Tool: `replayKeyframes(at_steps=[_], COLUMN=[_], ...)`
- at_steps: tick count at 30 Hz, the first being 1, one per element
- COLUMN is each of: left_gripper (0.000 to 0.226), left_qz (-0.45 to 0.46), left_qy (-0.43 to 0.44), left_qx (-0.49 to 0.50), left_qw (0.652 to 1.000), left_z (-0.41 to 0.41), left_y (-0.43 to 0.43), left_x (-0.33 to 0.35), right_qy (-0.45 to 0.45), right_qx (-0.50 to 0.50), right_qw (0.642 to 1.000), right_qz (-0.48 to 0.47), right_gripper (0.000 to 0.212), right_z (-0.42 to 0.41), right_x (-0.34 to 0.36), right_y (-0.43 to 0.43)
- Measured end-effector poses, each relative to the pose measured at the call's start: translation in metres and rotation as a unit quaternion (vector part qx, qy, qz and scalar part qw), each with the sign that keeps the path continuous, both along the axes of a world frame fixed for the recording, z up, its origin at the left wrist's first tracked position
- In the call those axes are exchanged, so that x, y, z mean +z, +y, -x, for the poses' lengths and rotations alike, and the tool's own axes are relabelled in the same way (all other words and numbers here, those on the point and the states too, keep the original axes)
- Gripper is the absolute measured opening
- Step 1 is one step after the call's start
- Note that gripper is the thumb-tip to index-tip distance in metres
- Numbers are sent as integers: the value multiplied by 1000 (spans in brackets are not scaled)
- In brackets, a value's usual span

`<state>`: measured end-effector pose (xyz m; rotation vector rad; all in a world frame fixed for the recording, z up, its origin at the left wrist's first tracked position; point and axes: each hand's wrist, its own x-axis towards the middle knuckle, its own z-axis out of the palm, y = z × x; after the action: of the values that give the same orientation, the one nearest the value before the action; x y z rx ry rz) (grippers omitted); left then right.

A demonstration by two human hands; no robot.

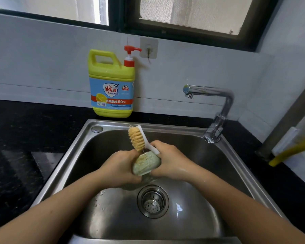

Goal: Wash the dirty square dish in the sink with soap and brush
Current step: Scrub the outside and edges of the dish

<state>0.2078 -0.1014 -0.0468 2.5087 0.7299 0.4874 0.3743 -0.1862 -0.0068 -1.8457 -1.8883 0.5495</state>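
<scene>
Over the middle of the steel sink, my left hand grips a small pale green square dish, held tilted on edge with foam on it. My right hand grips the white handle of a brush. Its yellow bristles point left and stick up above the dish, the lower bristles touching the dish's top edge. A yellow soap jug with a red pump stands on the counter behind the sink.
The chrome tap stands at the sink's back right corner, its spout turned left, with no water running. The drain strainer lies below my hands. A dab of white foam lies on the basin floor. Black countertop surrounds the sink.
</scene>
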Motion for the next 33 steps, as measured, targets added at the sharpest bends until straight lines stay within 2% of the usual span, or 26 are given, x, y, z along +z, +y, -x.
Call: replayKeyframes(at_steps=[2, 5, 8, 13, 16, 19, 21, 24, 26, 29, 31, 33], left_gripper=[63, 62, 43, 41, 41, 42, 37, 37, 41, 45, 47, 46], left_qz=[-9, -3, 27, 76, 106, 102, 104, 84, 70, 50, 41, 41], left_qy=[4, 3, -29, -103, -149, -155, -151, -141, -133, -142, -154, -151], left_qx=[-4, -2, 24, 28, 42, 49, 45, 48, 58, 77, 82, 73], left_qw=[1000, 1000, 999, 991, 982, 982, 982, 985, 987, 986, 984, 985], left_z=[1, 6, 12, 13, 11, 8, 6, 4, 4, 4, 2, 2], left_y=[0, 3, 11, 15, 13, 8, 5, 3, 3, 4, 2, 0], left_x=[2, 7, 10, 8, 9, 11, 10, 6, 5, 6, 8, 8], right_qy=[-15, 2, 101, 212, 311, 342, 313, 234, 73, -155, -208, -211], right_qx=[-2, -8, -49, -101, -129, -126, -121, -116, -147, -194, -192, -175], right_qw=[1000, 999, 993, 972, 942, 931, 941, 965, 985, 968, 958, 961], right_qz=[-17, -40, -36, 5, 12, 31, 36, -7, -48, -40, -41, -47], right_gripper=[32, 31, 36, 43, 39, 44, 44, 31, 37, 43, 47, 53], right_z=[-1, -11, -25, -47, -52, -48, -44, -35, -32, -26, -17, -8], right_x=[1, -3, -2, 1, -6, -16, -19, -15, -13, -16, -17, -14], right_y=[-2, -3, -6, -13, -13, -12, -11, -12, -15, -25, -29, -30])
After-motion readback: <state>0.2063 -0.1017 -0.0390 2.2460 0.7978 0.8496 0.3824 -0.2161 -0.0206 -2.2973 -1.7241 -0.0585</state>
